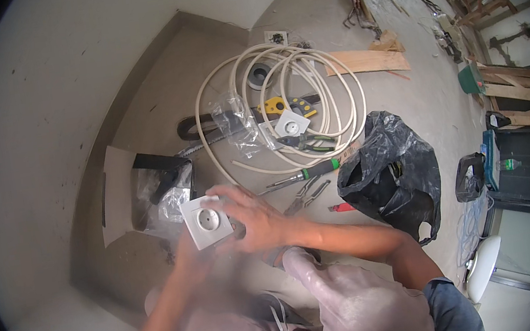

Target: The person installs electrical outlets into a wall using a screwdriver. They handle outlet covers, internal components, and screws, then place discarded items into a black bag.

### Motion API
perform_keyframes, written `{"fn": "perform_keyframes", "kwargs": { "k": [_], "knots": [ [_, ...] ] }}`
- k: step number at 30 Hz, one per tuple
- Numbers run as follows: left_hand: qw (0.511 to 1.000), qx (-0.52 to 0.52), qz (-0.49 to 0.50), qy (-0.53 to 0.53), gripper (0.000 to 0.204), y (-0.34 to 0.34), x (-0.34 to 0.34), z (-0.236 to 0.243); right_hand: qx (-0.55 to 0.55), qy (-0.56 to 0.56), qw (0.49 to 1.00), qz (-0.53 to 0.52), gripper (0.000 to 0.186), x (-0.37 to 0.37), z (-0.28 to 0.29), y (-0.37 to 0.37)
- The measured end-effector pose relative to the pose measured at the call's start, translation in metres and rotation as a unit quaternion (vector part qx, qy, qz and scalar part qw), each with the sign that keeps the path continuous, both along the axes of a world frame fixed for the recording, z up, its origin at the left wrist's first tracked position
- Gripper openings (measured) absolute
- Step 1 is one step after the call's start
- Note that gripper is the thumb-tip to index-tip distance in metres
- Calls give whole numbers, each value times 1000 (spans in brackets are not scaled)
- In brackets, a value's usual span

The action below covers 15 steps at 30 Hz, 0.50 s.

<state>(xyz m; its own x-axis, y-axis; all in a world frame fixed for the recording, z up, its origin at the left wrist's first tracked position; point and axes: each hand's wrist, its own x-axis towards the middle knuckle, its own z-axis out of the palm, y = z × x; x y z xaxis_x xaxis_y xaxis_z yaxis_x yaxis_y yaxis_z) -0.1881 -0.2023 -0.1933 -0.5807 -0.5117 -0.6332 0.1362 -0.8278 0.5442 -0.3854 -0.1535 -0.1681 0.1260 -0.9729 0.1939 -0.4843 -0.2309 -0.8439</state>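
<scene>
A white square wall socket is held up in front of me, its round face turned toward the camera. My left hand grips it from below and behind, with most of its fingers hidden by the plate. My right hand closes on its right side, the fingers at the upper edge and slightly blurred. Beyond my hands, a green-and-black screwdriver and pliers lie on the floor. Another white socket rests inside a large coil of cream cable.
An open box with clear plastic stands at the left by the wall. To the right lie a black plastic bag and a red cutter. A yellow-handled saw, a grey tape roll and a wooden board are farther off.
</scene>
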Motion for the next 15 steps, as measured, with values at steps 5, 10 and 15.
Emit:
{"fn": "perform_keyframes", "kwargs": {
  "k": [5,10,15],
  "knots": [
    [995,82,42,-47,67,12,-3,-19,-18,37,999,9,42,18,-33,16],
    [990,25,19,-138,66,19,-12,-6,38,-24,998,-43,38,17,-21,22],
    [985,-22,6,-174,68,27,-14,-3,64,-52,996,-35,33,19,-21,26]
  ]
}}
